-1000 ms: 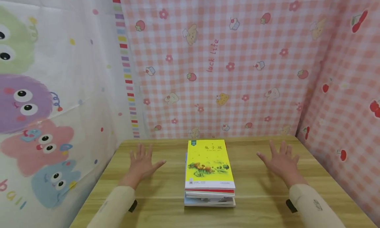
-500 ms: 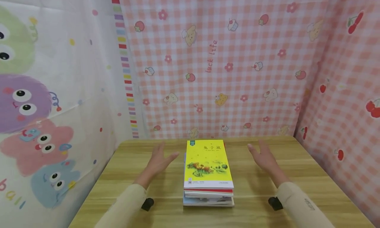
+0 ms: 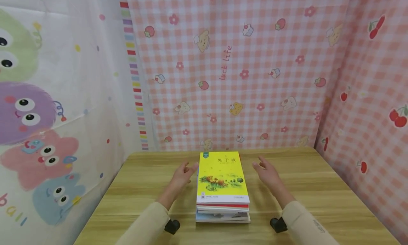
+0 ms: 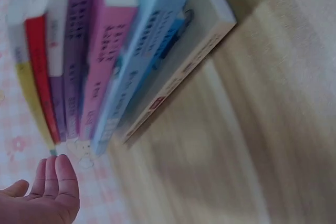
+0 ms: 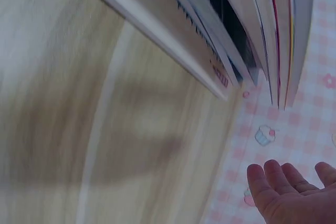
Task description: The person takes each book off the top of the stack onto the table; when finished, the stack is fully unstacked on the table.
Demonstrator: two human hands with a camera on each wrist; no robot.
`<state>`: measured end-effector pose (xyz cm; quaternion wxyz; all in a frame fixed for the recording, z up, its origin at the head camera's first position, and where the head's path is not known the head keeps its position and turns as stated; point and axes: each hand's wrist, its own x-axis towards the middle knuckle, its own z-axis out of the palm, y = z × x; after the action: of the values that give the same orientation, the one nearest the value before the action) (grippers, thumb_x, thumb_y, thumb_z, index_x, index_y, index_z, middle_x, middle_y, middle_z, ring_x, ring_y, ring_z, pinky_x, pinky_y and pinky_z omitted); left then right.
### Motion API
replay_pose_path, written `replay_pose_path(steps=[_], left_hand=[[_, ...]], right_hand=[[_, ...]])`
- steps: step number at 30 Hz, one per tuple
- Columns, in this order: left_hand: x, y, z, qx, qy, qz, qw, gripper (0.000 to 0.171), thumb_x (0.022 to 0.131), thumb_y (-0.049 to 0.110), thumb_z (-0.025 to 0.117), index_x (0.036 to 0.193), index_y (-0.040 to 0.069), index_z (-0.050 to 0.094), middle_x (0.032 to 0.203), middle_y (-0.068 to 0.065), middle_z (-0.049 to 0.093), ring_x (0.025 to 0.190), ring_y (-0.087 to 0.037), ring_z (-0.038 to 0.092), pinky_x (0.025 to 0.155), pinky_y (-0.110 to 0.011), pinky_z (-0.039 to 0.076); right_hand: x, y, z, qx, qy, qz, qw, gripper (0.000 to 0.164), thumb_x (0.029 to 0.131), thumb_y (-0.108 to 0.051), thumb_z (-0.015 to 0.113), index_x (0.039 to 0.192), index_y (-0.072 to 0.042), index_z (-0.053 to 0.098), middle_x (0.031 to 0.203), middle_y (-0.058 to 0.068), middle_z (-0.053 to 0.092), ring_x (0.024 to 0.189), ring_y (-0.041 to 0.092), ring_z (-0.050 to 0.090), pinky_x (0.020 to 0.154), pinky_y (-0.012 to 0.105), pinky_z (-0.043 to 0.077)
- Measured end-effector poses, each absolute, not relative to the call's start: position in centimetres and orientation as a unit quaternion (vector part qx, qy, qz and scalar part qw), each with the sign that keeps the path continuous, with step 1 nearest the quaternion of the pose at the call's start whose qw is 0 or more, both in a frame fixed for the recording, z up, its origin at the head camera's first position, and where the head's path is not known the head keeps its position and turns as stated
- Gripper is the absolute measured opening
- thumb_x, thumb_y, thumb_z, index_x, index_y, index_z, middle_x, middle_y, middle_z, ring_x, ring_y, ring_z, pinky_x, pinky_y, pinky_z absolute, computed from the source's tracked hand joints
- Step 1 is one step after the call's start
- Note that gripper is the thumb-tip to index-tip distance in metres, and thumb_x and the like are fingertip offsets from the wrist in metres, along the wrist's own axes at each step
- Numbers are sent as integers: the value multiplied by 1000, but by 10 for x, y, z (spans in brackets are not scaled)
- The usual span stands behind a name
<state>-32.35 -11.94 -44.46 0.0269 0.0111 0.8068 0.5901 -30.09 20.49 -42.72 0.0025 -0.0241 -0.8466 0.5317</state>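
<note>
Nearest are two cream sleeves, the left sleeve [image 3: 145,222] and the right sleeve [image 3: 306,223], coming in from the bottom corners, with a black gadget [image 3: 172,226] under the left wrist and a black block [image 3: 279,224] under the right. Between them, on the wooden table [image 3: 127,206], sits a stack of books [image 3: 223,216], lying flat and blocking the space from one hand to the other. Its long axis runs away from the person, nearly straight. On top, the yellow book [image 3: 222,177] lies face up, its title at the far end and its white strip at the near end. The layers are not quite squared: blue peeks out on the left, red at the near end. The coloured spines face left, the page edges right. Alongside the far half of the stack, the left hand [image 3: 182,176] is open, fingers loosely extended and holding nothing, very near the books; whether it touches them I cannot tell. The right hand [image 3: 267,172] is open too, fingers relaxed, with bare wood between it and the stack. Beyond the table hangs a pink checked cloth [image 3: 245,107], flanked by a white cartoon cloth [image 3: 98,124] and a cherry-print cloth [image 3: 379,75].
</note>
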Motion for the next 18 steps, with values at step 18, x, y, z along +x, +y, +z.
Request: replay_pose_path(steps=[18], left_hand=[[-308, -105, -473, 76, 808, 581, 72, 79, 89, 38, 75, 150, 2, 38, 117, -12, 59, 102, -24, 55, 85, -38, 49]], right_hand=[[-296, 170, -461, -27, -832, 554, -19, 63, 102, -34, 54, 154, -3, 32, 152, 30, 34, 139, 48, 32, 110, 62, 28]])
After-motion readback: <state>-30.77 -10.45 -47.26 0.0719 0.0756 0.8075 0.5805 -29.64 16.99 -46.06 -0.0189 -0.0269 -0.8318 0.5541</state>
